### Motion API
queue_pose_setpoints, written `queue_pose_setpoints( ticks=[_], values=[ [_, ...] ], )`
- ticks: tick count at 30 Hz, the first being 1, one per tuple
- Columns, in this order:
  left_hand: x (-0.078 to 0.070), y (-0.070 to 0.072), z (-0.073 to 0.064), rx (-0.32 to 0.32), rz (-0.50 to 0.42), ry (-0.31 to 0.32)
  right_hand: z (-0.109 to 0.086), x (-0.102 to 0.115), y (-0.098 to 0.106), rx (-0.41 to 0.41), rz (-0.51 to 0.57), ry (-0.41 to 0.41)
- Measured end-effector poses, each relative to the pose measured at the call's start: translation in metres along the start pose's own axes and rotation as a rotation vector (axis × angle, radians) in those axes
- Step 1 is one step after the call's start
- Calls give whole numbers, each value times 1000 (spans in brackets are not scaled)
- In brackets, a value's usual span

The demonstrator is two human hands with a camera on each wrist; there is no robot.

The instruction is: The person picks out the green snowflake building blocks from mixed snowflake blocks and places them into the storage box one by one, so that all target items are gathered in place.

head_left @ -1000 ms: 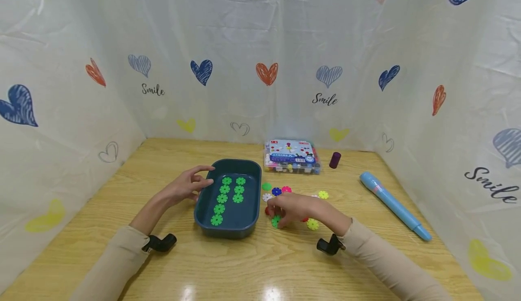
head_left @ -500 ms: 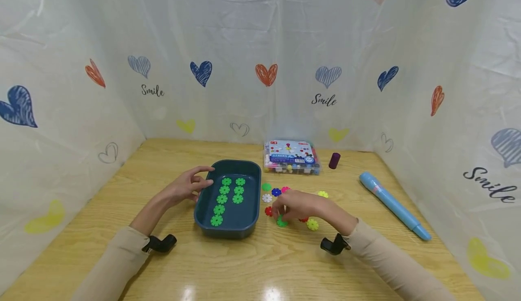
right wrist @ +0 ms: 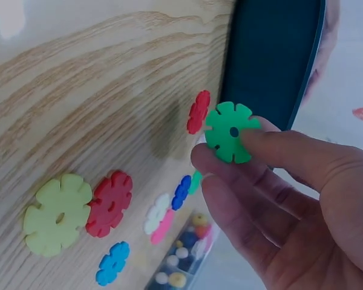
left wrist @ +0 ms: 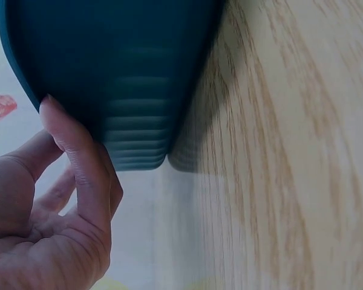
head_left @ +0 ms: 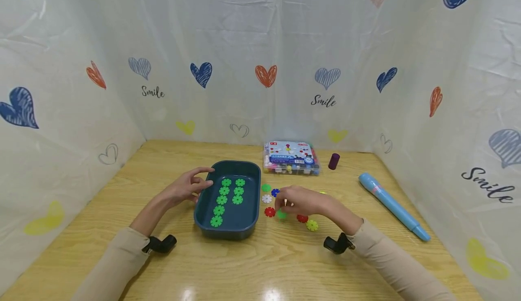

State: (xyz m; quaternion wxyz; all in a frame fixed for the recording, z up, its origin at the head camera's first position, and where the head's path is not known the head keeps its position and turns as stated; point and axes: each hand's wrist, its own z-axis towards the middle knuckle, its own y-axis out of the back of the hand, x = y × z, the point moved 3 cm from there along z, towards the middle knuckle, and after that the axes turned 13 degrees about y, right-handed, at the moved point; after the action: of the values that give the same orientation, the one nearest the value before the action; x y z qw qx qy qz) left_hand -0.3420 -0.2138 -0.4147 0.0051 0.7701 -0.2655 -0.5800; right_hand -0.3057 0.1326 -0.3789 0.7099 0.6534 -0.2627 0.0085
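Observation:
At the left side of a dark teal tray (head_left: 232, 235), my left hand (head_left: 187, 185) holds the rim with its thumb and fingers; the left wrist view shows a fingertip (left wrist: 51, 109) right at the edge. Inside the tray lie several green snowflake discs (head_left: 221, 199) in two columns, the left one longer. My right hand (head_left: 299, 200), to the right of the tray, pinches a green snowflake disc (right wrist: 230, 136) between thumb and fingers above the table. Beneath and around it lie a red disc (head_left: 270, 212), a white disc (head_left: 266, 199) and a yellow disc (head_left: 312, 225).
Behind the discs is a clear plastic box (head_left: 291, 158) with a printed lid and colourful beads. A purple cylinder (head_left: 334, 161) stands beside it. A long light-blue tube (head_left: 392, 206) lies at the right. A heart-print curtain (head_left: 228, 102) encloses the table.
My right hand has lifted the green disc from the table and shifted slightly right and upward, uncovering the red and white discs. My left hand has stayed at the tray.

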Motion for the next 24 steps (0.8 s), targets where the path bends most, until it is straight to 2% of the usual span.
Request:
queue_pose_setpoints(
  ticks=[5, 12, 18, 24],
  values=[
    [0, 0, 0, 0, 6, 2, -1, -1, 4, -25, 10, 38],
    [1, -1, 0, -1, 2, 5, 5, 1, 26, -66, -112, 62],
    [1, 0, 1, -1, 1, 1, 17, 10, 47, -99, -169, 111],
    [0, 0, 0, -7, 6, 6, 37, 17, 65, -66, -171, 110]
  ],
)
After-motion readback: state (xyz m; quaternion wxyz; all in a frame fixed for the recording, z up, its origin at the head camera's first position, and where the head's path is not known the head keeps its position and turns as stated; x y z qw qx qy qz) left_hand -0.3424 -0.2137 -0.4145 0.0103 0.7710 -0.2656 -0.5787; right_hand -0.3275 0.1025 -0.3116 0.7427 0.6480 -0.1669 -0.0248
